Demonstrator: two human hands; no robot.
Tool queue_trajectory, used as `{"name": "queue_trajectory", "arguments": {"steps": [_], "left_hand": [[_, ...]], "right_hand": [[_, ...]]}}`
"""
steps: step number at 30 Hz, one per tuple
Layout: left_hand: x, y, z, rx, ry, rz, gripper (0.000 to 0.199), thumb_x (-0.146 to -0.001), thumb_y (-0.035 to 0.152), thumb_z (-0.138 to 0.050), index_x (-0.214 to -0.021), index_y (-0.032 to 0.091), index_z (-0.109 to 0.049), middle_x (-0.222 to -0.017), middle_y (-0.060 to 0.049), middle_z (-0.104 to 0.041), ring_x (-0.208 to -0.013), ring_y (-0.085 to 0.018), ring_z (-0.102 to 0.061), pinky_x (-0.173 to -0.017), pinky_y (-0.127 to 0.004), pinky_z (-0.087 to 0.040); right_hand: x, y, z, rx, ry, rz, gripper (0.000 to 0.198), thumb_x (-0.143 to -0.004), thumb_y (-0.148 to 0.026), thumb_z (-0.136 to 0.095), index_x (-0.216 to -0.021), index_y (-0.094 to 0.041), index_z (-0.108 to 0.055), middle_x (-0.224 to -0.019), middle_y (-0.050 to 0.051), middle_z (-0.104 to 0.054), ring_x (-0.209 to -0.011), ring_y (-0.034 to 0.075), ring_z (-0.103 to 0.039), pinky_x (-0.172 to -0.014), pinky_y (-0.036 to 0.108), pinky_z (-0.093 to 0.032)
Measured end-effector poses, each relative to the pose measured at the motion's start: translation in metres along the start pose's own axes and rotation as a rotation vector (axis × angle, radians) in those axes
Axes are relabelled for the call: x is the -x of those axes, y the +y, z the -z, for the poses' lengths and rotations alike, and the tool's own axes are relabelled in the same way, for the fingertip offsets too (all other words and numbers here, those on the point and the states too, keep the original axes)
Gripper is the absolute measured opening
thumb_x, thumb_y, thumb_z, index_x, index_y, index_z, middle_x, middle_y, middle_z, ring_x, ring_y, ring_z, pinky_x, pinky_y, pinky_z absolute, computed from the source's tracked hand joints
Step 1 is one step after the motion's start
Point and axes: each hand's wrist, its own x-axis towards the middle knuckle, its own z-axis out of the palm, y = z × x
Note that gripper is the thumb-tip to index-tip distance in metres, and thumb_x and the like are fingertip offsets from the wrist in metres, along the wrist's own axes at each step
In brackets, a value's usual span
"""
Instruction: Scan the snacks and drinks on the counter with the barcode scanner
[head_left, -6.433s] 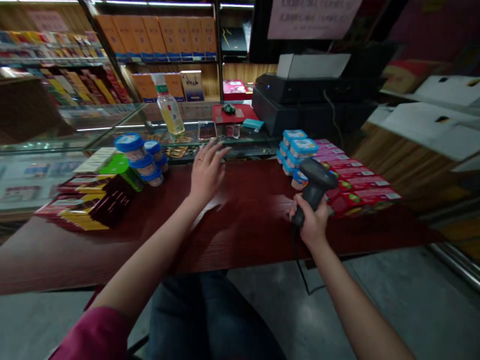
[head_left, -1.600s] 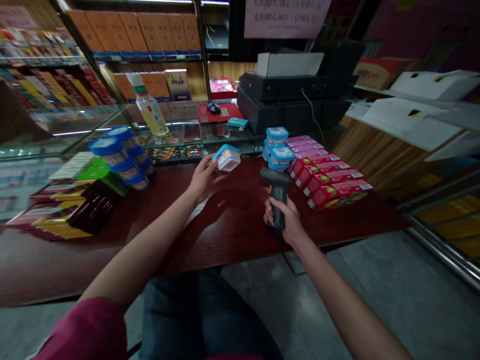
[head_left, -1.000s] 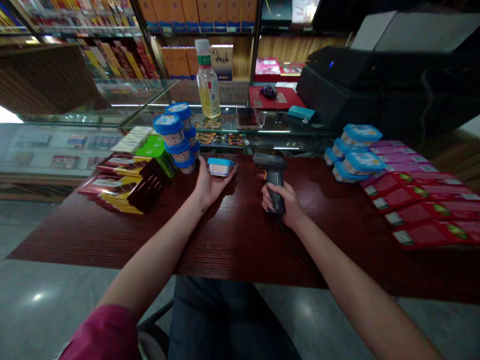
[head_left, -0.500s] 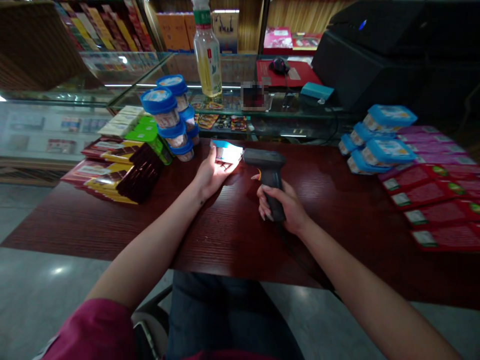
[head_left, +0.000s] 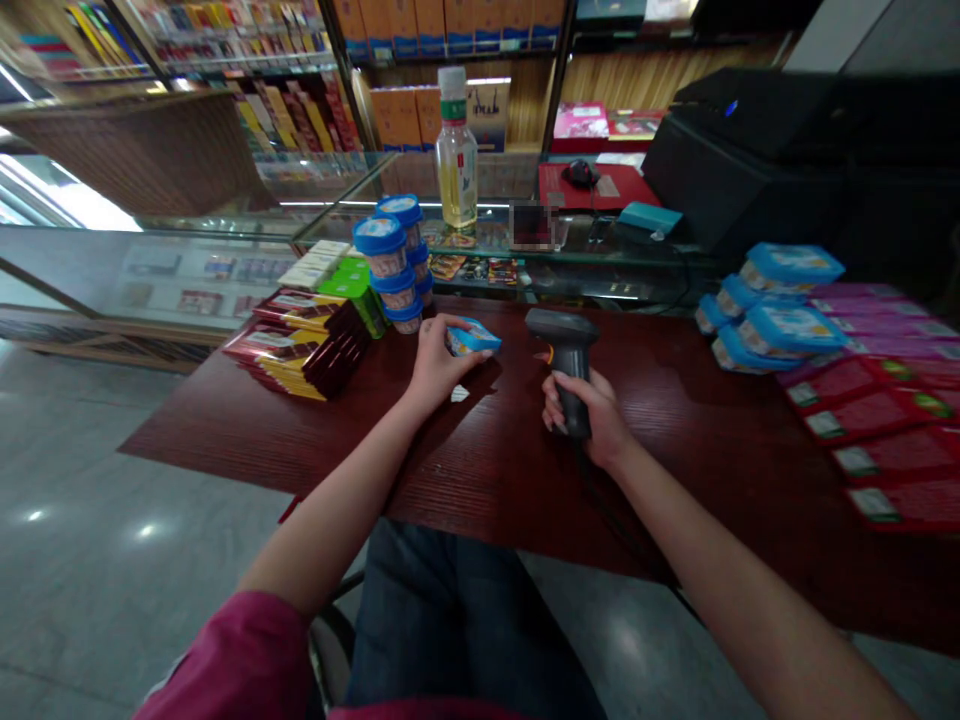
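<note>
Blue-lidded tub (head_left: 471,339): I am gripping it in my left hand (head_left: 435,362), fingers curled around it, tilted on its side just above the dark red wooden table (head_left: 480,460).
Barcode scanner (head_left: 568,362): I am clasping its handle in my right hand (head_left: 589,418), fist closed on it, head aiming toward the tub; they are near each other but apart.
Progress: I am judging that this tub is mid-scan; I cannot tell whether it is registering.
Stacked round tubs (head_left: 391,262): standing just beyond my left hand, beside flat chocolate boxes (head_left: 304,343).
Left to do: more blue tubs (head_left: 772,305) and red boxes (head_left: 870,420) are lying well apart on my right, seemingly waiting.
Beyond: a bottle (head_left: 457,150) is standing on the glass counter (head_left: 525,245).
</note>
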Motion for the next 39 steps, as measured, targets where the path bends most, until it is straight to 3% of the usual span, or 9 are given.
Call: {"name": "queue_trajectory", "arguments": {"steps": [3, 7, 11, 13, 17, 23, 33, 37, 39], "left_hand": [[0.017, 0.001, 0.027, -0.252, 0.005, -0.131, 0.045, -0.073, 0.025, -0.096, -0.106, 0.021, -0.065, -0.126, -0.009, -0.07, -0.125, -0.029, -0.064, -0.112, -0.048, -0.052], [0.046, -0.003, 0.074, -0.449, -0.081, -0.22, 0.047, -0.087, 0.031, -0.087, -0.128, 0.022, -0.067, -0.15, -0.015, -0.064, -0.138, -0.032, -0.064, -0.118, -0.051, -0.051], [0.072, -0.007, 0.113, -0.662, -0.207, -0.307, 0.056, -0.098, 0.026, -0.072, -0.153, 0.023, -0.058, -0.17, -0.017, -0.047, -0.159, -0.036, -0.043, -0.128, -0.061, -0.039], [0.079, -0.007, 0.123, -0.657, -0.278, -0.366, 0.051, -0.104, 0.022, -0.06, -0.156, 0.024, -0.056, -0.167, -0.013, -0.051, -0.162, -0.032, -0.038, -0.131, -0.063, -0.034], [0.079, 0.002, 0.118, -0.385, -0.299, -0.309, 0.041, -0.103, 0.019, -0.058, -0.141, 0.028, -0.071, -0.151, -0.008, -0.068, -0.154, -0.027, -0.052, -0.13, -0.056, -0.039], [0.073, 0.017, 0.093, -0.053, -0.058, 0.052, 0.038, -0.084, 0.008, -0.073, -0.111, 0.032, -0.085, -0.133, -0.007, -0.079, -0.144, -0.034, -0.062, -0.134, -0.054, -0.032], [0.039, -0.006, 0.097, -0.454, 0.021, -0.039, 0.037, -0.096, 0.013, -0.055, -0.121, 0.025, -0.08, -0.142, -0.015, -0.073, -0.142, -0.034, -0.064, -0.125, -0.053, -0.044], [0.041, 0.001, 0.095, -0.568, -0.003, -0.06, 0.042, -0.1, 0.016, -0.048, -0.13, 0.02, -0.076, -0.147, -0.02, -0.069, -0.144, -0.038, -0.061, -0.122, -0.058, -0.046], [0.046, 0.011, 0.087, -0.601, 0.012, -0.14, 0.046, -0.1, 0.018, -0.049, -0.141, 0.018, -0.07, -0.158, -0.021, -0.059, -0.155, -0.039, -0.05, -0.126, -0.061, -0.04]], "right_hand": [[0.0, 0.001, 0.001, -0.006, 0.022, 0.023, 0.04, -0.075, -0.041, -0.084, -0.101, -0.022, -0.061, -0.064, -0.008, -0.058, -0.042, 0.008, -0.046, -0.045, 0.026, -0.049], [-0.001, 0.002, 0.005, -0.004, 0.035, 0.041, 0.034, -0.074, -0.04, -0.085, -0.088, -0.022, -0.059, -0.064, -0.007, -0.058, -0.042, 0.007, -0.046, -0.045, 0.025, -0.048], [-0.002, 0.003, 0.007, -0.008, 0.042, 0.035, 0.034, -0.071, -0.04, -0.086, -0.089, -0.022, -0.062, -0.063, -0.007, -0.058, -0.042, 0.007, -0.046, -0.045, 0.024, -0.048], [-0.002, 0.003, 0.007, -0.005, 0.05, 0.036, 0.035, -0.07, -0.039, -0.086, -0.089, -0.021, -0.063, -0.063, -0.006, -0.058, -0.042, 0.007, -0.046, -0.046, 0.025, -0.049], [0.0, 0.001, 0.005, 0.006, 0.045, 0.025, 0.033, -0.071, -0.037, -0.084, -0.09, -0.02, -0.064, -0.063, -0.006, -0.058, -0.044, 0.008, -0.046, -0.048, 0.026, -0.049], [0.001, 0.001, 0.009, 0.012, 0.038, 0.034, 0.027, -0.074, -0.036, -0.082, -0.086, -0.021, -0.062, -0.065, -0.004, -0.058, -0.045, 0.008, -0.044, -0.049, 0.027, -0.049], [0.001, 0.001, 0.014, -0.009, 0.045, 0.055, 0.033, -0.071, -0.038, -0.084, -0.088, -0.021, -0.062, -0.063, -0.006, -0.059, -0.043, 0.007, -0.046, -0.048, 0.025, -0.05], [0.016, -0.003, 0.021, 0.048, 0.061, 0.099, 0.039, -0.073, -0.042, -0.085, -0.096, -0.023, -0.06, -0.066, -0.007, -0.061, -0.044, 0.009, -0.05, -0.048, 0.026, -0.053], [0.031, -0.008, 0.032, 0.087, 0.098, 0.13, 0.042, -0.074, -0.043, -0.086, -0.1, -0.024, -0.059, -0.069, -0.007, -0.063, -0.045, 0.009, -0.052, -0.048, 0.027, -0.054]]}}
